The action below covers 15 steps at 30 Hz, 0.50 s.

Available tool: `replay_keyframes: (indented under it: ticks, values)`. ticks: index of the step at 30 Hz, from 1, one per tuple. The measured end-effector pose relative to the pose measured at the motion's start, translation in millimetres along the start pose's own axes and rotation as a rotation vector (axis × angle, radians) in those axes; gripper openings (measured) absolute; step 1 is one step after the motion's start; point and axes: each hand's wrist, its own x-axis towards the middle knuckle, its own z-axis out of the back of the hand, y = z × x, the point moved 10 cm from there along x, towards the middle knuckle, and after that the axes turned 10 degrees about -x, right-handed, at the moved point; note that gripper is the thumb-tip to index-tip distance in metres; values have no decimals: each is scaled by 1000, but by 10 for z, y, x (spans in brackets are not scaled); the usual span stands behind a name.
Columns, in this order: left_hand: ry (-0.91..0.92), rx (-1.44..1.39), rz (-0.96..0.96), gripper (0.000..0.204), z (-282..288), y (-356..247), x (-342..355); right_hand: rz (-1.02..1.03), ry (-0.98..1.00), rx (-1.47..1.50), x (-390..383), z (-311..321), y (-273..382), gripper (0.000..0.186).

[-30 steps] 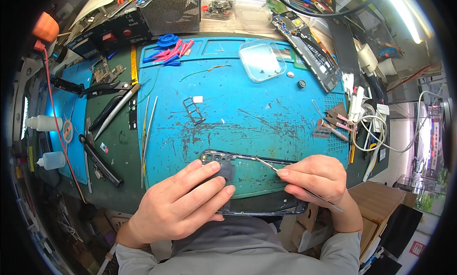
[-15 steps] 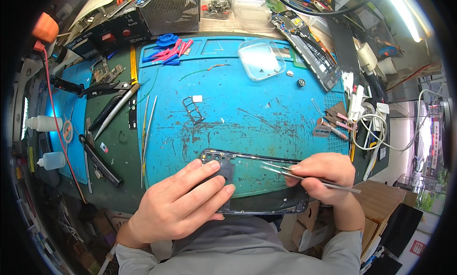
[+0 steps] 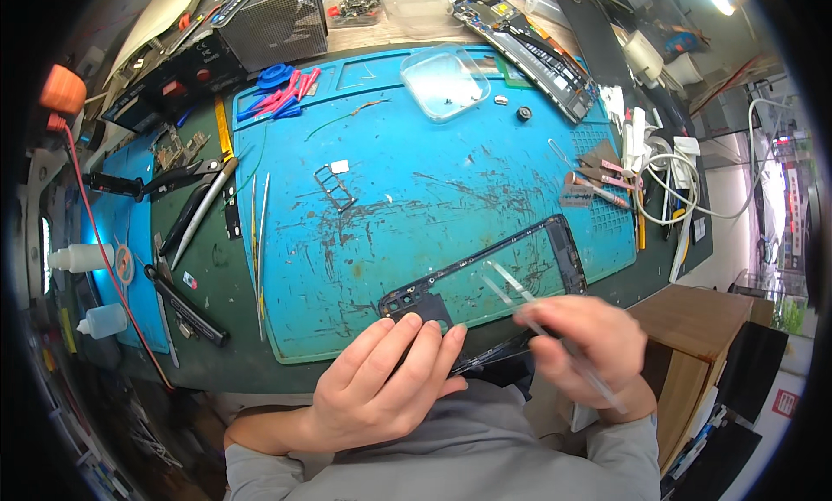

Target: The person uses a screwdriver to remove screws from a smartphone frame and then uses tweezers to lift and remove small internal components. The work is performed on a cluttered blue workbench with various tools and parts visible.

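My left hand (image 3: 390, 384) grips the camera end of a black phone middle frame (image 3: 568, 260), its fingers over the dark panel beside the round lens openings. The frame is tilted, with its right end raised away from me. My right hand (image 3: 589, 349), slightly blurred, holds metal tweezers (image 3: 510, 281). Their two prongs stand apart over the frame's open middle, with nothing visible between them. Farther off on the blue mat (image 3: 416, 193) lie a small black tray-like frame (image 3: 334, 189) and a white square piece (image 3: 340, 166).
A clear plastic box (image 3: 444, 83) and an opened phone body (image 3: 529, 55) lie at the back. Pink and blue clips (image 3: 282, 94) are at the back left. Pliers (image 3: 186, 176) and bottles (image 3: 80, 257) stand left; a white cable (image 3: 737, 213) loops at right.
The phone frame has swung so its right end points up and away from me. My left hand has moved right with it. The tweezers' prongs are spread wider, and the view has shifted slightly.
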Motion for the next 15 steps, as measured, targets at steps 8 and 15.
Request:
replay_keyframes:
  ticks: [8,15]
  values:
    - [-9,14,-29,45,4,2,-2,32,-120,-16,-76,-195,56,32]
    - [-21,55,-60,46,-22,-39,-2,47,-141,-29,-11,-198,72,28]
